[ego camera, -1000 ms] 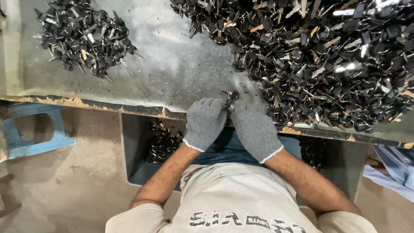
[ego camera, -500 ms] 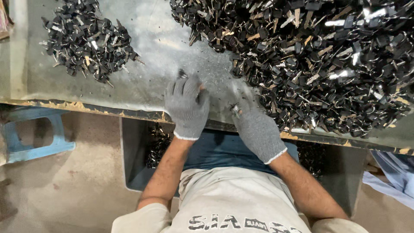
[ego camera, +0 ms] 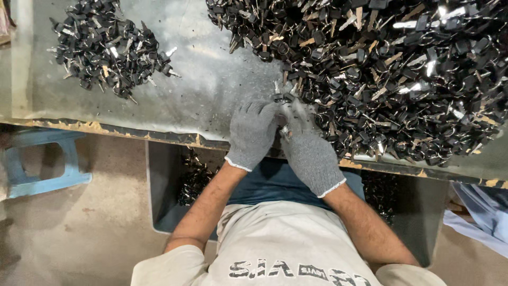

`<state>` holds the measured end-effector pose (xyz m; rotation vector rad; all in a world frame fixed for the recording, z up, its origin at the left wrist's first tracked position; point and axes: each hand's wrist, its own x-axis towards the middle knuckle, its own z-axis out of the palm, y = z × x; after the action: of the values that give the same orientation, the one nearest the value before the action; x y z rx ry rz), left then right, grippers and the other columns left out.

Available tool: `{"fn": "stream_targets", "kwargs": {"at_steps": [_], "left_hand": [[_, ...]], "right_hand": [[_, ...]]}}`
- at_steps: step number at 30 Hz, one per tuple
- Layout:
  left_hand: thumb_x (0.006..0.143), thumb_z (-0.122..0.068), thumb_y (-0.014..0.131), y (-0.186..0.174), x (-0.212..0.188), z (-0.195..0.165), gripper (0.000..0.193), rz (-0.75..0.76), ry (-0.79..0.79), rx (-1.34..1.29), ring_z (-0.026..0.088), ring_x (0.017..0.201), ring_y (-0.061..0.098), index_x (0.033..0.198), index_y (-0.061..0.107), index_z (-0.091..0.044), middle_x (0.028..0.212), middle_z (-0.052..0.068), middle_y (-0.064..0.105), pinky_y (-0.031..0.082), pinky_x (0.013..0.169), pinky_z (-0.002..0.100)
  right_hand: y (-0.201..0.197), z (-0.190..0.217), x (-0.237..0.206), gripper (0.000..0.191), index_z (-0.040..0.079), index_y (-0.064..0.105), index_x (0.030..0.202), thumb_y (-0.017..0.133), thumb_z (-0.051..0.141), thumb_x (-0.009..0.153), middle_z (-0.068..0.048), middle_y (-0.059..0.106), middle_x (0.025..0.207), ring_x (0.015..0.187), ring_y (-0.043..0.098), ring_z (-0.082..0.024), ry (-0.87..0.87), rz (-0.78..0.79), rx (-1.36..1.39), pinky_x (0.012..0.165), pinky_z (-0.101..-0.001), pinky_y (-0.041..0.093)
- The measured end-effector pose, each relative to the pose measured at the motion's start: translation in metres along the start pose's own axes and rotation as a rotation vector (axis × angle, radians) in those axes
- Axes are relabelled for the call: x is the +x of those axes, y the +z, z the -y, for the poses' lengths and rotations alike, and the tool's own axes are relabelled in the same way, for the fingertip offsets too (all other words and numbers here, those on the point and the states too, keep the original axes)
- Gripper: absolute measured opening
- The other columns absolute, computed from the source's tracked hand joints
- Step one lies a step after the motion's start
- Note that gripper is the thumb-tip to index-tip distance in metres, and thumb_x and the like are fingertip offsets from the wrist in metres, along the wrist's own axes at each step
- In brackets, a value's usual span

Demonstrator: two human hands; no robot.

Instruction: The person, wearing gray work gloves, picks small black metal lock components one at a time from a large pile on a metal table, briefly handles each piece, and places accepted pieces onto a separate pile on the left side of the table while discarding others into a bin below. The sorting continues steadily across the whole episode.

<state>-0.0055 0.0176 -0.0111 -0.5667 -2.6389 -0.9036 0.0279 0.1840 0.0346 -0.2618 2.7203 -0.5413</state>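
A small metal key [ego camera: 283,114] sits between both gloved hands at the near edge of the big key pile [ego camera: 381,69]. The left hand [ego camera: 253,132] and right hand [ego camera: 309,151] close their fingers on it together. A smaller pile [ego camera: 108,47] lies well apart on the metal table [ego camera: 206,90].

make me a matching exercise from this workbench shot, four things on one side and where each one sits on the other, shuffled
Things:
1. small heap of black-headed keys
2. large heap of keys
3. light blue stool
4. dark bin

Places:
A. below the table edge, under the person's arms
B. on the floor at far left
C. table top, right side, by the gloved hands
D. table top, upper left, away from the hands

Pairs: 1-D, 2-C, 3-B, 4-A

The left hand and right hand meet at the large heap's near edge.
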Motion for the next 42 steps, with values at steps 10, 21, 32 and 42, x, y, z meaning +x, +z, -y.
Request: {"fn": "stream_targets", "kwargs": {"at_steps": [10, 21, 32, 42], "left_hand": [[0.078, -0.018, 0.075, -0.014, 0.048, 0.019, 0.043, 0.249, 0.055, 0.088, 0.035, 0.105, 0.065, 0.121, 0.070, -0.019, 0.111, 0.012, 0.070, 0.052, 0.088, 0.048], [0.084, -0.028, 0.078, -0.018, -0.009, 0.001, 0.032, 0.228, -0.304, -0.080, 0.032, 0.081, 0.071, 0.108, 0.066, -0.012, 0.088, 0.008, 0.071, 0.055, 0.070, 0.046], [0.085, -0.017, 0.072, -0.007, -0.016, 0.014, 0.026, 0.192, -0.008, -0.001, 0.035, 0.089, 0.069, 0.109, 0.064, -0.008, 0.096, 0.013, 0.068, 0.056, 0.077, 0.046], [0.089, -0.011, 0.067, 0.006, -0.021, 0.015, 0.031, 0.203, 0.115, 0.106, 0.035, 0.094, 0.068, 0.118, 0.062, -0.005, 0.103, 0.015, 0.068, 0.055, 0.086, 0.047]], "right_hand": [[0.016, -0.013, 0.002, 0.071, 0.001, 0.038, 0.154, 0.064, 0.025, 0.093, -0.027, 0.033, 0.158, 0.116, 0.066, -0.046, -0.235, -0.311, -0.060, 0.084, -0.0484, 0.060], [0.013, -0.018, 0.003, 0.063, -0.004, 0.044, 0.145, 0.066, 0.018, 0.090, -0.033, 0.053, 0.142, 0.088, 0.070, -0.045, -0.130, -0.152, 0.094, 0.067, -0.0504, 0.060], [0.004, -0.010, 0.013, 0.064, -0.008, 0.042, 0.145, 0.064, 0.017, 0.090, -0.030, 0.039, 0.156, 0.111, 0.067, -0.044, -0.191, -0.153, -0.058, 0.073, -0.0473, 0.061], [0.033, -0.007, 0.014, 0.058, -0.007, 0.045, 0.149, 0.060, 0.013, 0.096, -0.034, 0.056, 0.128, 0.118, 0.072, -0.043, -0.091, -0.277, -0.343, 0.077, -0.0434, 0.064]]}}
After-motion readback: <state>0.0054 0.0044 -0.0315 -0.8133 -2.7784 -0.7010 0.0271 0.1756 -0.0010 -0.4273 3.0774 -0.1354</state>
